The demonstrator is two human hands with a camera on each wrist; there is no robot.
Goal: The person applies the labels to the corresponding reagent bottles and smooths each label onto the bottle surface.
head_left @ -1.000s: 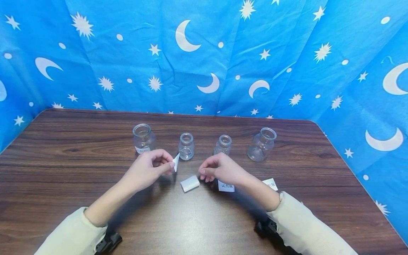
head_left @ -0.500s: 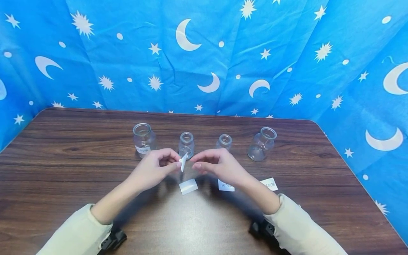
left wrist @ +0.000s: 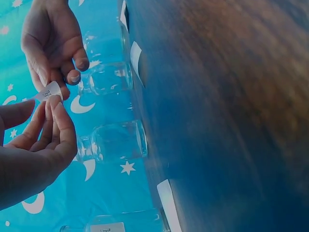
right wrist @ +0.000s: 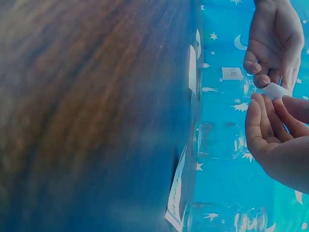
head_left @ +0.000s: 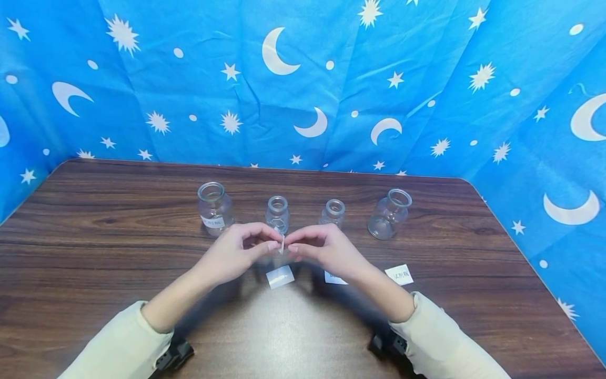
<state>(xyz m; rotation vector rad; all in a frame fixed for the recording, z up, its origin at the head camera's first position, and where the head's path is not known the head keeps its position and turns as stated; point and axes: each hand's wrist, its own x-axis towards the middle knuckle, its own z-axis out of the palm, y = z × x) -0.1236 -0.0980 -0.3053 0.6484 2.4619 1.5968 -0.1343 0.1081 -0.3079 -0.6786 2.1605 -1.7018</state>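
In the head view, my left hand (head_left: 232, 252) pinches a small white label (head_left: 282, 245) between thumb and fingers. My right hand (head_left: 331, 252) meets it from the other side, its thumb and fingertips at the label's edge. Printed characters show on the label (left wrist: 49, 91) in the left wrist view. Just behind the hands stands a small clear glass jar (head_left: 277, 210), partly hidden by the fingers. Another small jar (head_left: 334, 213) is behind my right hand. Below the hands, a shiny blank white slip (head_left: 280, 277) lies on the table.
A larger glass jar (head_left: 214, 202) bearing a white label is at the left; a similar jar (head_left: 388, 216) stands at the right. Printed labels lie on the table (head_left: 303, 326): one (head_left: 335, 278) partly under my right hand, another (head_left: 400, 275) further right. A blue patterned cloth (head_left: 303, 95) hangs behind.
My left hand has carried the label to the right, up to my right hand, which has shifted slightly left and now touches it. The slip on the table moved a little, then stayed put.
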